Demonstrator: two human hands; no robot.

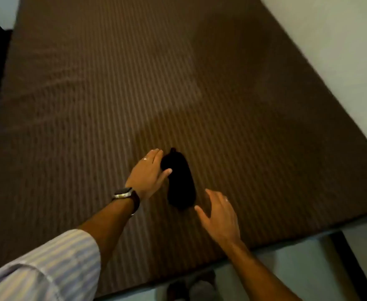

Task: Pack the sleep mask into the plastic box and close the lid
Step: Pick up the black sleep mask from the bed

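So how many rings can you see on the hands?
2. One ring is on the left hand, beside the mask. One ring is on the right hand. More could be hidden underneath.

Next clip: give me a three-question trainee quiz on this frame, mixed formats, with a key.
1. True or false: the plastic box is visible on the striped brown surface.
2. Which hand touches the black sleep mask? A) left hand B) right hand C) both
3. Fill in: the watch is worn on the ___ wrist.

Key: 1. False; no box shows. 2. A; the left hand's fingers rest on the mask's far end, and the right hand, fingers spread, hovers just short of its near end. 3. Left.
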